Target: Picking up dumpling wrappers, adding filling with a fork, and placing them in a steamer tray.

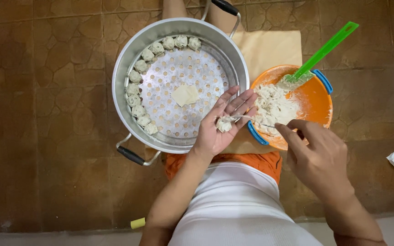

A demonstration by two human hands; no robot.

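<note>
Pale filling lump [224, 124] rests on open left hand [222, 123], near steamer pot [124, 68]; right hand [318, 155] pinches thin spoon [251, 119] spreading it. Filling step; next likely needs folding, placing beside dumpling row [138, 98].

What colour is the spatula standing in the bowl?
Bright green spatula, seen from the head camera.

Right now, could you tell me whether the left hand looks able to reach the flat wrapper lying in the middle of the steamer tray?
Probably yes. The left hand is over the steamer pot's near rim, with open perforated tray between it and the flat wrapper. But its palm already cradles a dumpling.
</note>
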